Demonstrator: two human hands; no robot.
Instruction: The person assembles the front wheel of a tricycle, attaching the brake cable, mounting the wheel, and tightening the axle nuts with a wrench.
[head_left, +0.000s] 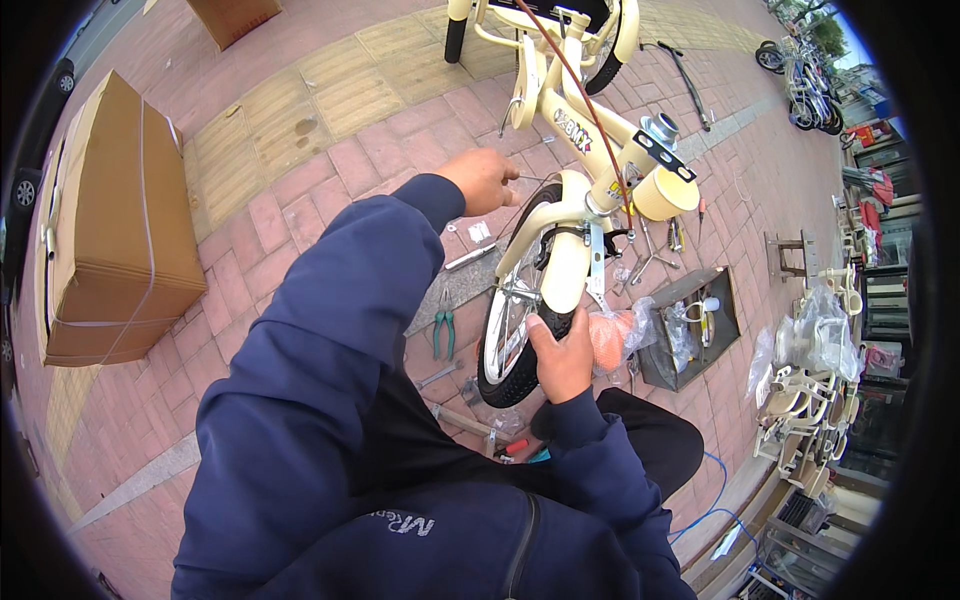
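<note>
A cream children's bicycle [575, 125] stands in front of me, its front wheel [515, 330] toward me and a cream mudguard [566, 275] over the tyre. My right hand [565, 357] grips the near end of that wheel and mudguard, thumb on top; its other fingers are mostly hidden. My left hand [484, 182] is closed in a pinch beside the far part of the wheel, on a thin, dark, wire-like piece [532, 179] whose kind I cannot make out. A long red-brown cable [590, 90] runs over the frame, past a black slotted bracket [665, 155].
Green-handled pliers [444, 333], a spanner [440, 375] and a red-handled tool [515, 447] lie on the paving. To the right are an open metal toolbox [690, 375] and a pile of cream parts [800, 410]. A large cardboard box [130, 230] stands left; a pump [682, 80] lies beyond.
</note>
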